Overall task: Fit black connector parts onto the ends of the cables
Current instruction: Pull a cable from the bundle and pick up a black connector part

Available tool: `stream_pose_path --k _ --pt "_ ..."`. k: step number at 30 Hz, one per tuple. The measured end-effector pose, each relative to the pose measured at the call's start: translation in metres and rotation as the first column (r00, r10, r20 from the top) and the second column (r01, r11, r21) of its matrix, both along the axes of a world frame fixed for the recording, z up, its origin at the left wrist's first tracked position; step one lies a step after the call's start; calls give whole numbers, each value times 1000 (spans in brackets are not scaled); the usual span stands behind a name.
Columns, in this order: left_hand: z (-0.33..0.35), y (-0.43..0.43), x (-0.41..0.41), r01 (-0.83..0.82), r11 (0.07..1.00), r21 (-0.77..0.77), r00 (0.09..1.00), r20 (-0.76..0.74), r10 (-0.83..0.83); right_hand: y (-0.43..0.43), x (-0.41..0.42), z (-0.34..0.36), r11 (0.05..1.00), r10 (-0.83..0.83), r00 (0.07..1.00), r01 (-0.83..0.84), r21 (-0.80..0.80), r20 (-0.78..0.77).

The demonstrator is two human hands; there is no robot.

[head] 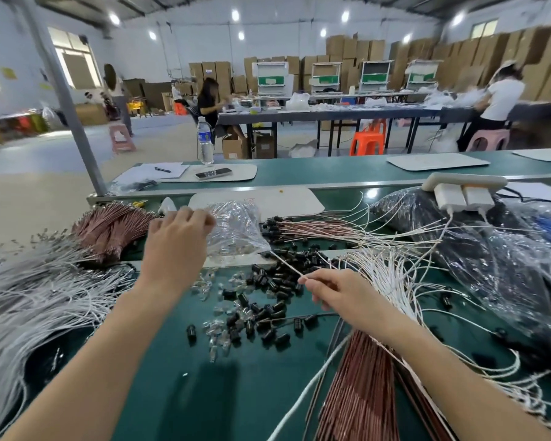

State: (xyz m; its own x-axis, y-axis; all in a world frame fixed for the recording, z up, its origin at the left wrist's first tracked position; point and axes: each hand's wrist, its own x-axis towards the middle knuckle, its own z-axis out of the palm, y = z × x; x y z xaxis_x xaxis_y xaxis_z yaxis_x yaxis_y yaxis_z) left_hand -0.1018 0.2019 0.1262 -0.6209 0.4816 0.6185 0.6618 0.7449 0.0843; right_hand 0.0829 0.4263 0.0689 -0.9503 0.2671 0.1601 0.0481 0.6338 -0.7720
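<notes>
With the right hand point(341, 297), pinches a thin white cable point(287, 265) near its end between thumb and fingertips, slanting up and left over the loose pile of small black cylindrical connector parts point(277, 281) on the green workbench mat point(204, 393). With the left hand point(178, 243), reaches to the crinkled clear plastic bag point(236, 230), fingers curled at its edge; cannot tell whether clamped on it. Just beside the black parts, small clear plastic pieces point(218, 332). Under the right forearm, a bundle of copper-brown cables point(363, 393).
</notes>
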Motion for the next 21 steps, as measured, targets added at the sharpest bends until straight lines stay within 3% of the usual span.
stream_pose_path --k 5,10,14,17,21 --pt "-25 -25 16 -134 991 -17 991 -8 133 -11 -7 -3 999 -33 998 33 10 -48" --pt "-79 9 62 190 982 -3 981 -35 -190 -33 -18 -12 982 -58 992 76 170 -111" --pt "-104 23 71 261 959 114 965 -24 -260 -36 -19 -18 969 -111 982 141 205 -153" --pt "-109 23 68 219 942 255 966 83 -246 -21 -26 -21 945 -254 943 290 153 -216" --pt "-110 19 65 112 913 393 931 281 -235 1 -44 -23 863 -339 934 357 357 -113"
